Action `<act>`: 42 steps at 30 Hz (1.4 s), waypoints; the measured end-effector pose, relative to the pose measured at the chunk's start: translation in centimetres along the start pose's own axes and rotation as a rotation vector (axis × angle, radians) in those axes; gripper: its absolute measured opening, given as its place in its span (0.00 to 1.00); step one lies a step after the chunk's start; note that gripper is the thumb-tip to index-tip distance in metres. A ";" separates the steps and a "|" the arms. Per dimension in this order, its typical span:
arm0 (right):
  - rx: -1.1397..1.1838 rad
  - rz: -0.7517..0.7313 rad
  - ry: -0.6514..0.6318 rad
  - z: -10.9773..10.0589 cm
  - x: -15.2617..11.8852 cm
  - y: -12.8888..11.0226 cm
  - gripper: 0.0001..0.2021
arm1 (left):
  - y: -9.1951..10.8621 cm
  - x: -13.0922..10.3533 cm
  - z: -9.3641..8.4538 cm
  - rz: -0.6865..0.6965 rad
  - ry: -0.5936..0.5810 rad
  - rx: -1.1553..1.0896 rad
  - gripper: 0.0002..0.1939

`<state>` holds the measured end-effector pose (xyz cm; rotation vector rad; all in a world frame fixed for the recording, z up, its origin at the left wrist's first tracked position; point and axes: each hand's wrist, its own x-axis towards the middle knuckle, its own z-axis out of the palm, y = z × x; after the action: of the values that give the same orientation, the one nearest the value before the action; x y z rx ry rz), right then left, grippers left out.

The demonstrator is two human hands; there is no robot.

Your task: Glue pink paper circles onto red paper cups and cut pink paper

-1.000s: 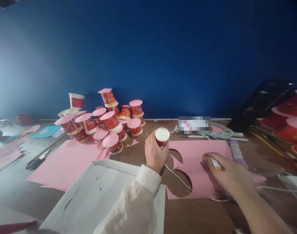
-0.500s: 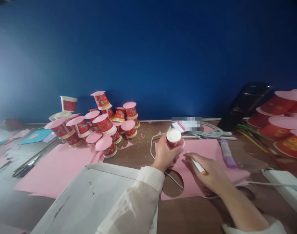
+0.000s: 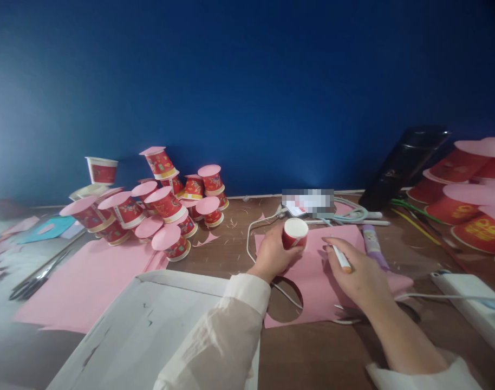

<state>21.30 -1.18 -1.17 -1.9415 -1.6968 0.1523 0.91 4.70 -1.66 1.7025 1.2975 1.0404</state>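
Observation:
My left hand is wrapped around a red paper cup, whose white round end faces up. The cup is over the pink paper sheet; whether it touches the paper is hard to make out. A large round hole is cut in that sheet near its front left corner. To the right, my right hand grips a white marker with an orange end, its other end pointing towards the cup. Scissors, partly hidden, seem to lie under my right wrist.
Stacked red cups with pink discs stand at left, more cups at far right. Scissors lie beside pink sheets. A white board, a glue stick, a phone, cables, a black bottle and a power strip surround the hands.
The cup in my left hand has shifted slightly right. My right hand with the marker has moved a little to the right, farther from the cup. The camera view has shifted slightly.

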 end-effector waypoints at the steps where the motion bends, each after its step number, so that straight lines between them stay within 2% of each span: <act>1: -0.039 0.026 -0.072 -0.1 0.1 -0.2 0.21 | 0.0 0.0 -0.1 -0.012 -0.007 0.013 0.37; 4: -0.121 0.071 -0.220 -0.4 0.3 -0.8 0.22 | 0.3 -0.1 -0.3 -0.020 -0.014 0.035 0.36; 10: -0.148 0.085 -0.285 -0.8 0.3 -1.3 0.23 | 0.7 -0.2 -0.3 -0.012 -0.015 0.051 0.33; 12: -0.147 0.080 -0.281 -0.7 0.3 -1.3 0.24 | 0.6 -0.3 -0.4 -0.003 -0.018 0.054 0.37; 14: -0.148 0.076 -0.266 -0.7 0.3 -1.3 0.23 | 0.3 -0.3 -0.6 -0.001 -0.001 0.020 0.46; 16: -0.148 0.072 -0.252 -0.8 0.3 -1.4 0.23 | -0.3 -0.2 -0.8 0.024 0.086 -0.050 0.51; 17: -0.149 0.071 -0.248 -0.8 0.3 -1.5 0.22 | -0.6 -0.2 -1.0 0.062 0.162 -0.085 0.49; 20: -0.160 0.076 -0.252 -1.0 0.4 -1.7 0.23 | -1.2 -0.1 -1.6 0.258 0.435 -0.099 0.32; 22: -0.169 0.079 -0.257 -1.1 0.4 -1.7 0.25 | -1.3 -0.1 -2.0 0.390 0.518 -0.022 0.25; 25: -0.156 0.046 -0.238 -0.9 0.3 -1.5 0.25 | -0.8 -0.4 -2.4 0.486 0.427 0.087 0.19; 28: -0.142 0.018 -0.199 -0.7 0.3 -1.2 0.24 | -0.4 -0.6 -2.4 0.458 0.287 0.139 0.16; 30: -0.144 0.016 -0.193 -0.6 0.2 -1.1 0.24 | -0.5 -0.5 -2.2 0.432 0.241 0.154 0.15; 37: -0.164 0.021 -0.233 -0.4 0.3 -1.0 0.25 | -1.2 0.0 -1.7 0.456 0.186 0.093 0.11; 42: -0.161 0.005 -0.205 -0.2 0.2 -0.8 0.24 | -1.2 0.2 -1.2 0.458 0.177 0.060 0.12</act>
<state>20.72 -1.00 -0.58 -2.1088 -1.8863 0.2296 -0.62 5.23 -2.22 2.0481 1.0730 1.4523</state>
